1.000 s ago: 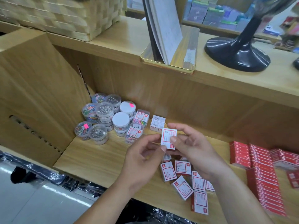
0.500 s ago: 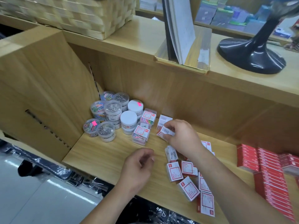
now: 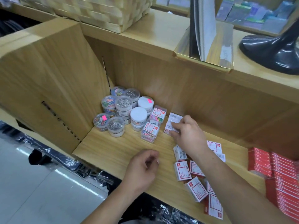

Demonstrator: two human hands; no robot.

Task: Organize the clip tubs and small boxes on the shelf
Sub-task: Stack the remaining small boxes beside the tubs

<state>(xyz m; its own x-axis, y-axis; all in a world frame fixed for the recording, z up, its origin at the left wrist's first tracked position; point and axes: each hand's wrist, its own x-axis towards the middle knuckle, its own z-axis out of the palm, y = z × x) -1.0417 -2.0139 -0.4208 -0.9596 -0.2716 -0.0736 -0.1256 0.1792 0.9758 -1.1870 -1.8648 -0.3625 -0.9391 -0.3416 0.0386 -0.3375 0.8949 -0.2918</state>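
Our right hand (image 3: 186, 133) pinches a small white box (image 3: 171, 126) with its fingertips, setting it against the back wall just beside the clear cases (image 3: 152, 125). We judge it is being lined up there so that like goes with like. Our left hand (image 3: 142, 165) hangs loosely curled over the shelf (image 3: 113, 151), holding nothing, seemingly ready for the next piece. Near the right wrist lie the loose boxes (image 3: 194, 178), stiff printed card with red borders, tilted every way and not yet sorted. In the left corner stand the clip tubs (image 3: 120, 109), some stacked 2 high. They are round clear plastic showing metal and coloured clips, and 2 have white lids. At far right, red packs (image 3: 283, 175) lie in tidy rows.
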